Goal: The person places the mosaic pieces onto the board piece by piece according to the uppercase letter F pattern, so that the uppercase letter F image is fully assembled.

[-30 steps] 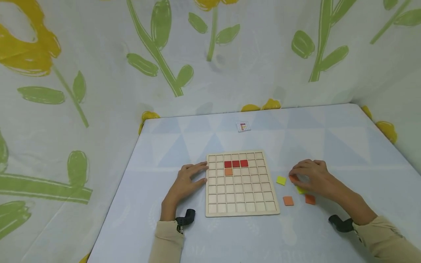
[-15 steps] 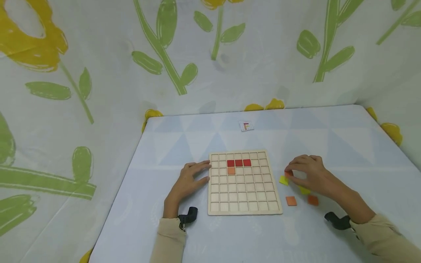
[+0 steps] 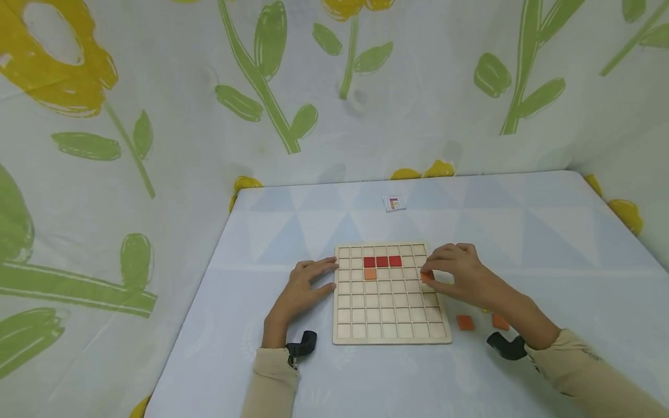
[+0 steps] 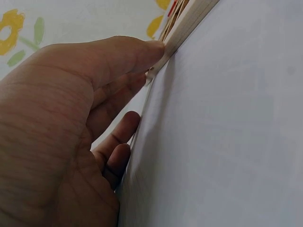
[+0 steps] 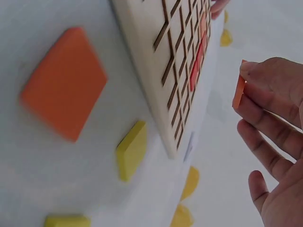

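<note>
A wooden grid board (image 3: 392, 341) lies on the table, with three red tiles (image 3: 382, 262) in a row and one orange tile (image 3: 370, 273) below the leftmost. My left hand (image 3: 298, 295) touches the board's left edge with thumb and fingertips, fingers fairly straight; in the left wrist view the thumb (image 4: 151, 49) meets the wooden rim. Between thumb and fingers my right hand (image 3: 465, 277) pinches an orange square tile (image 5: 239, 86), held above the board's right edge. The right wrist view shows the tile edge-on, apart from the board.
On the table right of the board lie loose orange tiles (image 3: 465, 323) and yellow tiles (image 5: 131, 151), partly hidden by the right arm in the head view. A small card with a printed coloured grid (image 3: 394, 203) lies behind the board. Flowered fabric hangs behind the table.
My right hand has picked up an orange tile from the loose ones and carried it left to the board's right edge. My left hand keeps its place at the left edge.
</note>
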{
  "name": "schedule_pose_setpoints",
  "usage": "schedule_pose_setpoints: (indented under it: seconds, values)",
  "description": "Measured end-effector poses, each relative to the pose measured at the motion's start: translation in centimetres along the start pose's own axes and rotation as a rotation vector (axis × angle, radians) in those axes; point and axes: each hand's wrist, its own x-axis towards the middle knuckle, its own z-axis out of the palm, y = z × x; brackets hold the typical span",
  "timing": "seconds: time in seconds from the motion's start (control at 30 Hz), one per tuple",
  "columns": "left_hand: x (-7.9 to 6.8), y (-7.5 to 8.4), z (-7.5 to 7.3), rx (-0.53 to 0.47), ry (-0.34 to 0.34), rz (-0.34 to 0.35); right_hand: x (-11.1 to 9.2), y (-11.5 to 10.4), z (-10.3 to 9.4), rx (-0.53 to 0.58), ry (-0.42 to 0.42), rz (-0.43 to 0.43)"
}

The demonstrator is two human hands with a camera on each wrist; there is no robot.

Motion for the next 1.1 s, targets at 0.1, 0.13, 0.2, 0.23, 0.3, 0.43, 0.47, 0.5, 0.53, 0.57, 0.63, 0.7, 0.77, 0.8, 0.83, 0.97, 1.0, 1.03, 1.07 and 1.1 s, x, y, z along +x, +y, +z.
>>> schedule_pose_setpoints:
  seconds: [0.1,0.13,0.2,0.23,0.3,0.43,0.47,0.5,0.53,0.57,0.63,0.7,0.77,0.8,0.83,0.97,1.0,1.03,1.07,1.1]
  values:
    - [0.0,-0.1,0.0,0.008,-0.002,-0.001,1.0,-0.5,0.5,0.002,-0.007,-0.024]
    - [0.0,-0.1,0.0,0.011,0.0,0.001,1.2,-0.7,0.6,0.001,-0.012,-0.028]
    - [0.0,-0.1,0.1,0.018,0.008,0.01,1.8,-1.0,0.9,0.0,-0.021,-0.033]
    - [0.0,-0.1,0.1,0.02,0.012,0.016,2.1,-1.1,1.1,-0.002,-0.025,-0.033]
    - [0.0,0.0,0.0,0.018,0.017,0.022,2.6,-1.3,1.4,-0.003,-0.029,-0.037]
    - [0.0,0.2,-0.1,0.01,0.011,0.011,3.5,-1.9,2.2,-0.002,-0.042,-0.042]
    - [0.0,0.2,-0.1,0.007,0.009,0.008,3.7,-2.0,2.4,0.001,-0.047,-0.044]
    - [0.0,0.2,-0.1,0.007,0.005,0.004,3.8,-2.2,2.7,0.003,-0.051,-0.047]
    - [0.0,0.2,-0.1,0.005,0.003,0.001,4.0,-2.4,2.9,0.005,-0.056,-0.048]
    - [0.0,0.2,-0.1,0.005,0.0,0.0,4.2,-2.5,3.1,0.007,-0.063,-0.048]
    - [0.0,0.2,-0.1,0.003,-0.001,0.001,4.5,-2.8,3.6,0.009,-0.076,-0.044]
    - [0.1,0.2,-0.1,0.003,0.0,0.005,4.8,-3.0,4.0,0.015,-0.084,-0.04]
    - [0.1,0.2,-0.1,0.006,0.005,0.012,5.1,-3.2,4.4,0.022,-0.088,-0.036]
    - [0.1,0.3,-0.1,0.008,0.007,0.014,5.2,-3.3,4.5,0.025,-0.086,-0.037]
    - [0.2,0.3,-0.1,0.01,0.009,0.016,5.3,-3.4,4.7,0.032,-0.084,-0.037]
    - [0.1,0.2,-0.1,0.021,0.003,0.007,5.6,-3.8,5.4,0.043,-0.079,-0.04]
    - [0.1,0.2,-0.1,0.024,0.001,0.004,5.7,-3.9,5.5,0.043,-0.08,-0.042]
    - [0.1,0.1,-0.1,0.026,0.0,0.005,5.8,-4.0,5.7,0.045,-0.081,-0.043]
    - [0.1,0.1,-0.1,0.028,-0.001,0.005,6.0,-4.1,5.8,0.044,-0.083,-0.042]
    - [0.1,0.1,-0.1,0.028,0.0,0.006,6.1,-4.2,5.9,0.042,-0.085,-0.04]
